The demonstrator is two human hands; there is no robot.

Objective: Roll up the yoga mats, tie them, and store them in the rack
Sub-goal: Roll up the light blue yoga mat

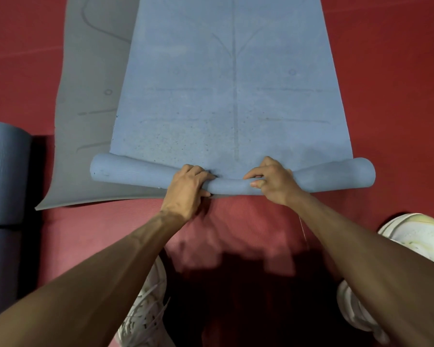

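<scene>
Red floor (398, 83); blue mat (223, 96), alignment lines printed, overlaps grey mat (85, 108). Left hand (188, 186), right hand (273, 181): 2 separate grips clamped on blue mat's rolled end (336, 176).

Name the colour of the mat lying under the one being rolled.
Grey mat, with faint darker line markings; best seen in the head view.

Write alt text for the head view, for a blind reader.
The left hand and right hand grip the rolled near end of a blue mat, which lies partly over a grey mat on a red floor. Another rolled mat sits at the left edge.
</scene>
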